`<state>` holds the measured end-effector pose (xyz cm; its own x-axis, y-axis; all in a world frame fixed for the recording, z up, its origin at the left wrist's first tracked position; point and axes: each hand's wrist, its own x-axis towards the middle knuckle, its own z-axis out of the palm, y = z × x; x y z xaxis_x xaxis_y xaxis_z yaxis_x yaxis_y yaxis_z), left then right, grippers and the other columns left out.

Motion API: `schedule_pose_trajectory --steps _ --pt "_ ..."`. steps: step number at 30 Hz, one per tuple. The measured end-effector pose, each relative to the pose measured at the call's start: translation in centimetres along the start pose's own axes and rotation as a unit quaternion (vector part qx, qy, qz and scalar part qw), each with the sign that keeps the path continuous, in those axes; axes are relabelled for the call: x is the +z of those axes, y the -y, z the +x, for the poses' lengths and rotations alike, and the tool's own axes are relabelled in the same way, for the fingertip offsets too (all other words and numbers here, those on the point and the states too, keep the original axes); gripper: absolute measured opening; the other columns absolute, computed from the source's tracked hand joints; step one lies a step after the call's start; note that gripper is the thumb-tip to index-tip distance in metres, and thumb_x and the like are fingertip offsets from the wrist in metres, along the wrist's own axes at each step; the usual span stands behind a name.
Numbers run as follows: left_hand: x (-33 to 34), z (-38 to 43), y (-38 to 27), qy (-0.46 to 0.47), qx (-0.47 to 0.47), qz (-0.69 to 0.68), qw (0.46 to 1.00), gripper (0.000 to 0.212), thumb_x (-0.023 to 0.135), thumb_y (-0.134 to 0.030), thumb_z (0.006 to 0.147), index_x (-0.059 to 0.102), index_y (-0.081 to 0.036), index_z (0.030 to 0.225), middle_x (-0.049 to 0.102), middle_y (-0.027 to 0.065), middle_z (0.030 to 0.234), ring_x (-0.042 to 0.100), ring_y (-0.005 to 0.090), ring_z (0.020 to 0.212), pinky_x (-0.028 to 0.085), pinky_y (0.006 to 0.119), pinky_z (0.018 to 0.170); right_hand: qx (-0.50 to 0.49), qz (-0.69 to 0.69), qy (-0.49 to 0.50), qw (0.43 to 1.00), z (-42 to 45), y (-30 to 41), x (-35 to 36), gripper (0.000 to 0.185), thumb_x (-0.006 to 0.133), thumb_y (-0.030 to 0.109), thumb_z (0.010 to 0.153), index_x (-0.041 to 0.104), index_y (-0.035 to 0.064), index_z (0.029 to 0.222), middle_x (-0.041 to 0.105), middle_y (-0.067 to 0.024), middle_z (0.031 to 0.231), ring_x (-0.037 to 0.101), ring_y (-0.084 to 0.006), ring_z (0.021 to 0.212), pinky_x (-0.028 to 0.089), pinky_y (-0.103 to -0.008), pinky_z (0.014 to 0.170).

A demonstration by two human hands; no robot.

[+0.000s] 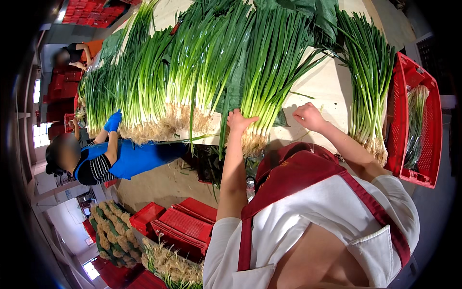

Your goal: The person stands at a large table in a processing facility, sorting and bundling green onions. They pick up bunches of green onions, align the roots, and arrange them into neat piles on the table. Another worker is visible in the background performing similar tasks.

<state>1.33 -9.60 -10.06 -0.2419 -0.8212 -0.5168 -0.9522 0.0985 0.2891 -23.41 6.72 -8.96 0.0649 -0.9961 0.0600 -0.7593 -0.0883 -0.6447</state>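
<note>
On the pale table lie long green leafy stalks with white stems and bushy roots. My left hand rests with spread fingers at the lower left side of a large bunch of them, its thumb across the white stems; whether it grips any is unclear. To the right of that bunch, my right hand hovers over or rests on the bare wood, its fingers curled, with nothing visible in it. Another bunch lies along the table's right end. More stalks are heaped left of my left hand.
A red plastic crate with a wrapped bunch stands right of the table. At left a co-worker in a blue apron touches stalks with a blue-gloved hand; another person is farther off. Red crates and stacked bundles stand behind.
</note>
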Motion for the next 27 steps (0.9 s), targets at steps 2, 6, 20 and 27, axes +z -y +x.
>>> schedule_pose_trajectory --steps 2,6,20,27 --pt "0.0 0.6 0.3 0.014 0.012 -0.024 1.0 0.09 0.075 -0.048 0.052 0.04 0.005 0.116 0.043 0.025 0.117 0.041 0.0385 0.11 0.033 0.046 0.094 0.008 -0.002 0.008 1.0 -0.4 0.0 0.2 0.011 0.054 0.016 0.076 0.061 0.0083 0.075 0.058 -0.0063 0.071 0.056 -0.0235 0.072 0.039 -0.0344 0.075" --pt "0.7 0.3 0.0 -0.022 0.062 -0.029 0.997 0.077 0.073 -0.035 0.055 0.04 0.007 0.11 0.047 0.029 0.111 0.047 0.0402 0.103 0.041 0.04 0.087 0.018 0.011 0.005 1.0 -1.1 -0.3 0.6 0.011 0.055 0.016 0.075 0.061 0.0073 0.074 0.058 -0.0076 0.071 0.057 -0.026 0.07 0.042 -0.0372 0.071" --pt "-6.0 -6.3 -4.0 0.167 0.021 -0.406 0.898 0.063 0.059 -0.014 0.068 0.036 0.004 0.124 0.053 0.0165 0.112 0.044 0.0247 0.112 0.026 0.034 0.1 0.029 0.079 -0.027 0.996 -1.1 0.5 0.5 0.011 0.056 0.014 0.074 0.062 0.0049 0.075 0.059 -0.0114 0.07 0.058 -0.0284 0.063 0.047 -0.0364 0.06" --pt "-8.9 -9.1 -3.7 0.223 -0.058 -0.574 0.785 0.041 0.054 -0.004 0.07 0.048 0.002 0.11 0.06 0.0161 0.093 0.062 0.0223 0.075 0.054 0.033 0.062 0.258 0.433 0.106 0.857 -0.2 1.1 2.2 0.042 0.055 0.035 0.082 0.052 0.0031 0.109 0.059 -0.0075 0.089 0.057 -0.0163 0.075 0.047 -0.0284 0.065"
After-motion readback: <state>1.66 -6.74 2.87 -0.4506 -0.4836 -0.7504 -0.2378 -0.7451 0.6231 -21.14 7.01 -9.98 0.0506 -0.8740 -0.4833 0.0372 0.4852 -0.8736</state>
